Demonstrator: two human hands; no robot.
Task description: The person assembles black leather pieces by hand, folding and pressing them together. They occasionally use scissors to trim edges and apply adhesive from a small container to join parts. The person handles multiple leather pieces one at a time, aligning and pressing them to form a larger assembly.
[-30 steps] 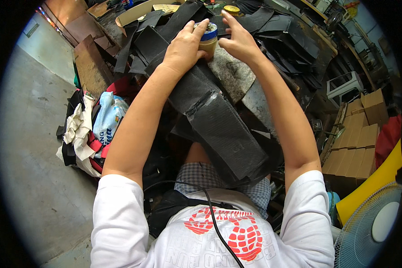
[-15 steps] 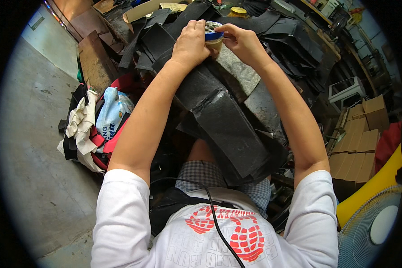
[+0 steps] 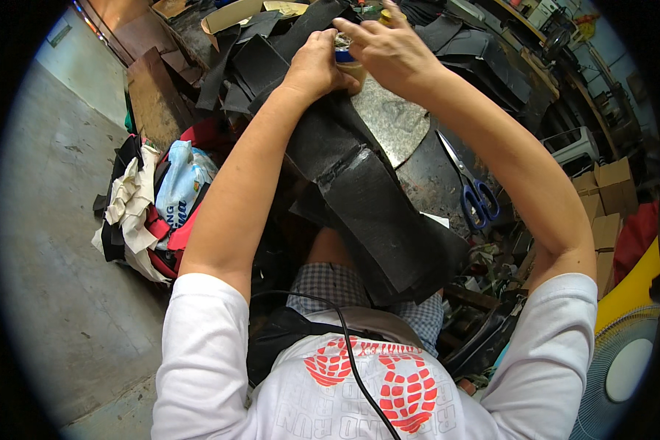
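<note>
Curling round the blue-rimmed jar (image 3: 344,56) beside the grey slab (image 3: 390,123) in the head view, the left hand (image 3: 317,67) kept its grip; the right hand (image 3: 400,61), earlier pinched close, had spread wide over it, contact unclear, and scissors (image 3: 468,180) had come into sight.

Upper body: white short-sleeved T-shirt (image 3: 205,352), red shoe-sole print (image 3: 407,396) and outlined lettering (image 3: 293,419) on front. Checked shorts (image 3: 330,284). Black cable (image 3: 353,359) across shirt. Left hand (image 3: 317,67), right hand (image 3: 400,60): bare.
</note>
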